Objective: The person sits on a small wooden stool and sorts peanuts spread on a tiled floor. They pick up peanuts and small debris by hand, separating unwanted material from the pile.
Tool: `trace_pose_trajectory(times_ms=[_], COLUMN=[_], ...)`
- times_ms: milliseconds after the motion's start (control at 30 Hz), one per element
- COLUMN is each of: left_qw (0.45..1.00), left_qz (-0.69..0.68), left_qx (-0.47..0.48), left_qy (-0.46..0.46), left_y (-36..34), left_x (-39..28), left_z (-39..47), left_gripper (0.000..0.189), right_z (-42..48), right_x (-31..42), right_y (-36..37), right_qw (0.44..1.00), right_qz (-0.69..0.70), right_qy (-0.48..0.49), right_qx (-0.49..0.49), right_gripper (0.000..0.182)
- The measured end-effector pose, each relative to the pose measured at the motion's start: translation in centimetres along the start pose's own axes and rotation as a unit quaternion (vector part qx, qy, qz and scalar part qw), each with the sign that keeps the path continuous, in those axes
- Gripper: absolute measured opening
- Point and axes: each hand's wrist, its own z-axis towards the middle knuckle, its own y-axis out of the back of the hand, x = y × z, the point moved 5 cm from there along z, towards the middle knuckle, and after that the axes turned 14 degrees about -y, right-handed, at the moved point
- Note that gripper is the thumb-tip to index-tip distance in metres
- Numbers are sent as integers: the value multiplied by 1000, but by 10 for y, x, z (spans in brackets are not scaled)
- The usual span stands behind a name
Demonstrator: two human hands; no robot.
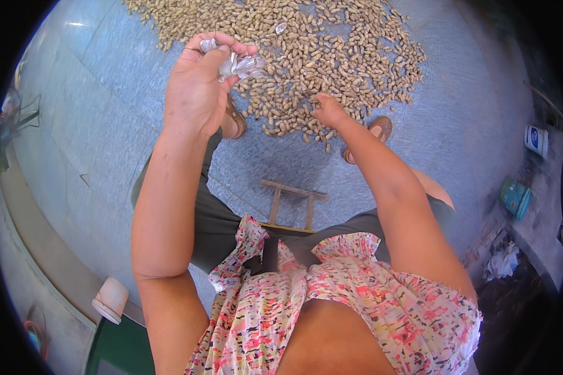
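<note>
Raised at the upper left, my left hand (199, 86) is closed around a bunch of shiny whitish scraps (244, 67), whose material I cannot make out. They stick out past the fingertips. My right hand (330, 110) reaches down to the near part of a wide spread of unshelled peanuts (328, 70). Its fingertips are among the pods, and whether they pinch anything is hidden. A similar pale, shiny scrap (281, 28) lies on top of the peanuts farther off.
Brown shoes (381, 129) flank the near edge of the peanuts on the bluish floor (122, 93). A wooden stool (293, 190) is beneath me. White (536, 140) and teal (515, 198) buckets stand at the right; another pale bucket (111, 299) is at the lower left.
</note>
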Motion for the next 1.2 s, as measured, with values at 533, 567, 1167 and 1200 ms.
trace_pose_trajectory(times_ms=[533,567,1167,1200], left_qw=[986,986,987,985], left_qz=[153,144,-125,-134], left_qx=[50,62,67,82], left_qy=[50,51,69,77], left_y=[-3,-8,-34,-35], left_x=[31,30,29,30], left_z=[-4,-7,-4,-4], left_gripper=[10,11,10,11], right_z=[-141,-145,-141,-133], right_x=[149,151,126,126], right_y=[183,184,198,193], right_qw=[797,801,809,809], right_qz=[568,559,572,574], right_qy=[193,202,127,124], right_qx=[75,72,-54,-35], right_gripper=[39,40,26,27])
